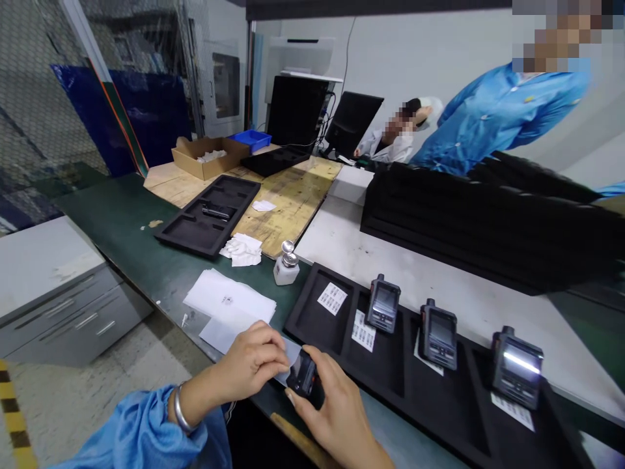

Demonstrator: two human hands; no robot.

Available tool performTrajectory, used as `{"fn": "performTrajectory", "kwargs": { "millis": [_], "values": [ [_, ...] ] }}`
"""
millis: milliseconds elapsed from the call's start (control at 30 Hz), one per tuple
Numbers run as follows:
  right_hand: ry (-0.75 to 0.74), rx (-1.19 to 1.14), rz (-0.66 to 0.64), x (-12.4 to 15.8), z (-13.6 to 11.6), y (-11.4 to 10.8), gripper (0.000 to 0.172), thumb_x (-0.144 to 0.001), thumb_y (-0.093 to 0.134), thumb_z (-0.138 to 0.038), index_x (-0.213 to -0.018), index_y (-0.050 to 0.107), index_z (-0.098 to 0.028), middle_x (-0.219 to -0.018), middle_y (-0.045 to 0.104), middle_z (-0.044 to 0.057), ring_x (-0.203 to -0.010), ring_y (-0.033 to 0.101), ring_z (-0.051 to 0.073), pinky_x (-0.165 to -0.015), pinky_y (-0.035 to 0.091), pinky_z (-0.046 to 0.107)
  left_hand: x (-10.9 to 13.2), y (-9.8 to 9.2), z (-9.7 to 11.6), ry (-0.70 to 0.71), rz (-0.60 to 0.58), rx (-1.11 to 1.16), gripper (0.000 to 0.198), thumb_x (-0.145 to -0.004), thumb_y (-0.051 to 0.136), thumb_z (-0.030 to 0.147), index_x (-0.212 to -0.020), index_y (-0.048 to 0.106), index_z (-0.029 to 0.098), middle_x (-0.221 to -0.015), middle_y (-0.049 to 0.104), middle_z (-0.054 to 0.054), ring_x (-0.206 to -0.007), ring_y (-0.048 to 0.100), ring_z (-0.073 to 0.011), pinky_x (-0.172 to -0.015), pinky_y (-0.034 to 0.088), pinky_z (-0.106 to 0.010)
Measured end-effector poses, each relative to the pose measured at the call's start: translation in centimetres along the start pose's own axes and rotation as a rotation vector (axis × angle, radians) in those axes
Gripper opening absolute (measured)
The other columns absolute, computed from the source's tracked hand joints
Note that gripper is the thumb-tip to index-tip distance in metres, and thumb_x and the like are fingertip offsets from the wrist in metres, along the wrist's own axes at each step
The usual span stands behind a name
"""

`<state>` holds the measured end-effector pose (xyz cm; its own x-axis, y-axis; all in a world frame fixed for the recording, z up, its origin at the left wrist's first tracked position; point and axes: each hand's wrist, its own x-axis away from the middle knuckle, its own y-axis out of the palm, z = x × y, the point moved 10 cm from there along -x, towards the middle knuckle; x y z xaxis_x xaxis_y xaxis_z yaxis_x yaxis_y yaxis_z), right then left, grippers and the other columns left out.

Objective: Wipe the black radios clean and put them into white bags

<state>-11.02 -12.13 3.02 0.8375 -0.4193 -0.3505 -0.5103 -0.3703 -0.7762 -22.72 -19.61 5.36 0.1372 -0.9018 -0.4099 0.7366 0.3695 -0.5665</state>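
Right hand [339, 407] grips boxy black device [302, 376]; left hand [251, 361] translucent film [293, 352].

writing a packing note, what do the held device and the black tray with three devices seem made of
Held device: probably hard plastic, dark, its face glossy with pale reflections. Black tray: likely foam, matte, judging by its thick, dull walls.
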Motion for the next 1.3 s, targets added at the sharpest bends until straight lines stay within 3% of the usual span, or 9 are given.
{"fn": "performTrajectory", "kwargs": {
  "millis": [33, 100, 200, 300, 400, 567, 1000, 1200, 1300],
  "values": [
    [-0.002, -0.012, -0.006, -0.3, -0.1, -0.3, 0.052, -0.083, 0.065, -0.035, -0.129, 0.048, -0.017, -0.107, 0.066, 0.011, -0.092, 0.067, 0.025, -0.077, 0.058, 0.037, 0.0, -0.1, 0.0, 0.028, -0.032, -0.071, 0.023, -0.092, 0.062, 0.038, -0.106, 0.069, 0.022, -0.117, 0.064, -0.011, -0.109, 0.056, -0.0256, -0.096, 0.046, -0.042],
    [0.000, -0.032, -0.023, -0.9, -0.2, -0.9, 0.052, -0.082, 0.065, -0.033, -0.129, 0.047, -0.018, -0.108, 0.065, 0.011, -0.092, 0.066, 0.025, -0.077, 0.058, 0.037, 0.1, 0.2, -0.6, 0.046, -0.117, -0.222, 0.068, -0.079, 0.074, 0.051, -0.136, 0.052, 0.023, -0.147, 0.042, -0.017, -0.134, 0.037, -0.0368, -0.109, 0.033, -0.056],
    [-0.011, -0.053, -0.078, -2.1, -0.7, -1.6, 0.054, -0.082, 0.066, -0.031, -0.130, 0.046, -0.018, -0.107, 0.065, 0.011, -0.093, 0.065, 0.025, -0.077, 0.057, 0.037, 0.1, 1.4, -2.3, 0.011, -0.223, -0.354, 0.107, -0.071, 0.082, 0.040, -0.154, 0.018, 0.021, -0.153, 0.033, -0.021, -0.140, 0.029, -0.0410, -0.113, 0.022, -0.066],
    [-0.046, -0.096, -0.126, -3.2, -1.9, -2.5, 0.062, -0.082, 0.069, -0.033, -0.137, 0.042, -0.019, -0.115, 0.064, 0.012, -0.100, 0.064, 0.026, -0.084, 0.056, 0.040, -0.7, 2.1, -2.3, 0.029, -0.140, -0.271, 0.099, -0.074, 0.069, 0.016, -0.155, 0.012, 0.022, -0.135, 0.052, -0.017, -0.123, 0.051, -0.0339, -0.109, 0.032, -0.062],
    [-0.049, -0.177, -0.109, -3.9, -2.5, -3.7, 0.078, -0.082, 0.071, -0.042, -0.147, 0.032, -0.023, -0.126, 0.059, 0.011, -0.105, 0.062, 0.025, -0.090, 0.054, 0.039, -1.5, 1.2, -1.3, 0.047, 0.062, -0.068, 0.093, -0.075, 0.065, 0.017, -0.153, 0.016, 0.024, -0.127, 0.055, -0.014, -0.112, 0.057, -0.0297, -0.099, 0.046, -0.050],
    [0.069, -0.309, -0.010, -4.0, -1.1, -4.3, 0.041, -0.095, 0.052, -0.038, -0.133, 0.051, -0.023, -0.103, 0.064, 0.006, -0.087, 0.063, 0.018, -0.079, 0.054, 0.031, -1.8, 0.4, -0.9, 0.002, 0.225, 0.145, 0.096, -0.077, 0.069, 0.022, -0.154, 0.012, 0.024, -0.110, 0.059, -0.008, -0.092, 0.063, -0.0214, -0.085, 0.053, -0.037],
    [0.306, -0.394, -0.120, -5.7, 1.2, -0.2, 0.018, -0.089, 0.054, -0.033, -0.080, 0.063, -0.020, -0.072, 0.060, 0.000, -0.061, 0.052, 0.014, -0.057, 0.040, 0.025, -0.2, 1.7, -2.9, -0.078, 0.258, 0.163, 0.100, -0.081, 0.072, 0.030, -0.155, 0.006, 0.026, -0.115, 0.059, -0.007, -0.102, 0.063, -0.0230, -0.094, 0.051, -0.042],
    [0.171, -0.613, -0.038, -8.6, -2.3, -3.0, 0.021, -0.089, 0.056, -0.031, -0.072, 0.060, -0.019, -0.071, 0.056, -0.001, -0.066, 0.052, 0.013, -0.061, 0.040, 0.025, 0.3, 1.5, -3.5, -0.086, 0.209, 0.268, 0.116, -0.072, 0.080, 0.041, -0.155, 0.000, 0.025, -0.133, 0.051, -0.013, -0.118, 0.057, -0.0303, -0.102, 0.046, -0.049],
    [0.143, -0.705, 0.013, -9.7, -2.9, -5.0, 0.021, -0.089, 0.056, -0.033, -0.074, 0.060, -0.019, -0.072, 0.057, -0.001, -0.067, 0.053, 0.014, -0.063, 0.042, 0.025, -0.5, 1.1, -4.1, -0.158, 0.248, 0.288, 0.103, -0.076, 0.077, 0.040, -0.154, 0.012, 0.025, -0.141, 0.048, -0.014, -0.127, 0.051, -0.0315, -0.108, 0.040, -0.052]
  ]
}}
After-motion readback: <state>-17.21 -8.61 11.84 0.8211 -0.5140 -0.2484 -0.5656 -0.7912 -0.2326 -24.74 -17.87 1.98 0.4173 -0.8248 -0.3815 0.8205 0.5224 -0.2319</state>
